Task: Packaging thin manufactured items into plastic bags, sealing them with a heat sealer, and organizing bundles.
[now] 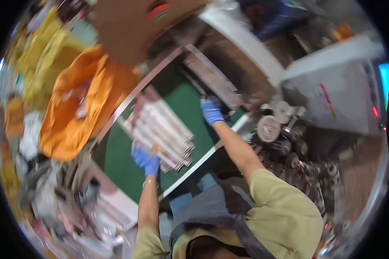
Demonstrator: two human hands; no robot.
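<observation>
My left hand (145,159), in a blue glove, is at the near left end of a row of long pale flat strips (162,127). Its fingers are smeared by motion, so its grip on them is unclear. The strips lie side by side on a green work surface (183,101), their near ends stepped; their exact kind does not show. Farther right, my right hand (211,111), also gloved in blue, is beside a long dark piece (220,103) near the surface's right end. Blur hides whether its fingers hold that piece.
A pale raised rim (136,93) frames the green surface. To the left stands an orange sack (73,103), with yellow bags (45,60) behind it. Metal wheels and machine parts (270,129) crowd the right side, below a grey box-like housing (333,97).
</observation>
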